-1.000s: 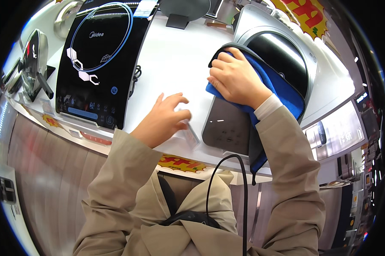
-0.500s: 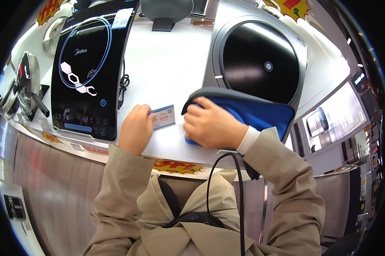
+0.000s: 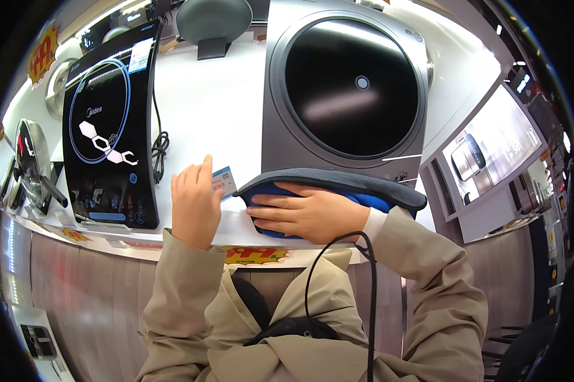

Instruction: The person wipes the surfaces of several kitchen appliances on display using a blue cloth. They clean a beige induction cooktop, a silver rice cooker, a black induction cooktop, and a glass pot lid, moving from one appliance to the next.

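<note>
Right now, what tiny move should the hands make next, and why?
Maybe slide the right hand gently sideways with the blue and dark grey cloth under it. That hand lies flat on the cloth, at the front of the grey cooktop with a round black top, while the left hand is off to the side, by the small white-and-blue card.

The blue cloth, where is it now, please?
In the head view, the blue cloth is mostly right of centre, under the right hand, across the grey cooktop's near end.
</note>
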Demonstrator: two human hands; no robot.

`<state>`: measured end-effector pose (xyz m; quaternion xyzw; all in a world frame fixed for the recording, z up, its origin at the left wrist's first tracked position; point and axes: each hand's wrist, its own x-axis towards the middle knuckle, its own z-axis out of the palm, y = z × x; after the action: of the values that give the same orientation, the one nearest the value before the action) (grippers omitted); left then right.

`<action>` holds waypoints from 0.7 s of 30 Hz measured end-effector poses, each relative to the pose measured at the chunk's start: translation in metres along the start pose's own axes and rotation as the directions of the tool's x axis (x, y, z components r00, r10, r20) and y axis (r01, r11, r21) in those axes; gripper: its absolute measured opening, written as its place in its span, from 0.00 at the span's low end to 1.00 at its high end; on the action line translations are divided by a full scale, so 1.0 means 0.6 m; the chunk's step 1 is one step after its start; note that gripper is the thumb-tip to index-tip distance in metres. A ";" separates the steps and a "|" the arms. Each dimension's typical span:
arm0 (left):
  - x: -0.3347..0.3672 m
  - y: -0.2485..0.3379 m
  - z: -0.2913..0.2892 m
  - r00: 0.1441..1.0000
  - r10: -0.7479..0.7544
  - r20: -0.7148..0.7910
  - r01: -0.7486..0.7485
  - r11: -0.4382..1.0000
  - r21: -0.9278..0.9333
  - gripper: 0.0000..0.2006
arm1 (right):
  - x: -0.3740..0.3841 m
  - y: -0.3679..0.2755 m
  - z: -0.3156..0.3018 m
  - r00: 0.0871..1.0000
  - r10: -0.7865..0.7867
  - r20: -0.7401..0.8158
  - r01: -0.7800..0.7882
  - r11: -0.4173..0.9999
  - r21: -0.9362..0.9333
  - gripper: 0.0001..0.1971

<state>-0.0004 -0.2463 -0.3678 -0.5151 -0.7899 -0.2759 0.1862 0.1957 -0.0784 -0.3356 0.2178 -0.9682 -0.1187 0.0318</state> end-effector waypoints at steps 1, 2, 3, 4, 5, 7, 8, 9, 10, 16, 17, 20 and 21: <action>-0.001 -0.014 0.014 1.000 0.018 -0.006 -0.017 0.999 0.038 0.24 | -0.015 0.003 -0.003 1.000 0.019 0.011 -0.019 1.000 0.005 0.29; -0.003 -0.030 0.020 0.999 0.046 0.021 -0.046 0.999 0.009 0.24 | -0.031 0.005 -0.006 0.999 0.038 0.022 -0.038 0.999 0.010 0.30; -0.003 -0.043 0.021 0.996 0.074 0.051 -0.073 0.997 -0.020 0.24 | -0.050 0.005 -0.001 0.990 0.140 -0.021 -0.134 0.977 0.166 0.31; -0.004 -0.050 0.023 0.991 0.101 0.083 -0.096 0.994 -0.053 0.23 | -0.071 0.008 -0.005 0.984 0.180 -0.020 -0.177 0.979 0.097 0.33; -0.002 -0.053 0.025 0.991 0.112 0.069 -0.106 0.990 -0.097 0.21 | -0.091 0.010 -0.013 0.973 0.232 -0.002 -0.231 0.971 0.057 0.33; 0.001 -0.053 0.016 0.984 0.133 0.116 -0.119 0.986 -0.116 0.19 | -0.133 0.012 -0.023 0.946 0.322 0.028 -0.321 0.947 -0.017 0.33; 0.002 -0.054 0.008 0.980 0.140 0.139 -0.123 0.985 -0.124 0.18 | -0.153 0.013 -0.027 0.932 0.360 0.041 -0.358 0.932 -0.053 0.33; 0.003 -0.054 0.000 0.973 0.147 0.175 -0.128 0.985 -0.117 0.18 | -0.171 0.012 -0.029 0.916 0.397 0.047 -0.395 0.917 -0.058 0.32; 0.005 -0.053 -0.003 0.965 0.160 0.210 -0.137 0.983 -0.119 0.17 | -0.194 0.011 -0.023 0.895 0.446 0.011 -0.445 0.894 -0.053 0.31; 0.012 -0.051 -0.020 0.932 0.153 0.329 -0.107 0.982 -0.156 0.20 | -0.173 0.005 -0.017 0.881 0.473 -0.026 -0.473 0.878 -0.074 0.29; 0.011 -0.045 -0.027 0.923 0.121 0.366 -0.067 0.985 -0.156 0.21 | -0.152 0.009 -0.016 0.904 0.427 -0.021 -0.427 0.903 -0.054 0.29; 0.001 0.003 -0.033 0.987 0.156 -0.033 -0.160 0.972 -0.171 0.25 | -0.090 0.017 -0.002 0.957 0.275 -0.089 -0.280 0.959 -0.049 0.30; -0.002 0.016 -0.033 0.982 0.170 -0.086 -0.184 0.964 -0.193 0.28 | -0.075 0.016 0.003 0.960 0.263 -0.097 -0.260 0.965 0.044 0.29</action>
<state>0.0090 -0.2565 -0.3506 -0.5901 -0.7021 -0.3536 0.1842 0.2320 -0.0503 -0.3353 0.0942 -0.9873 -0.0874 0.0932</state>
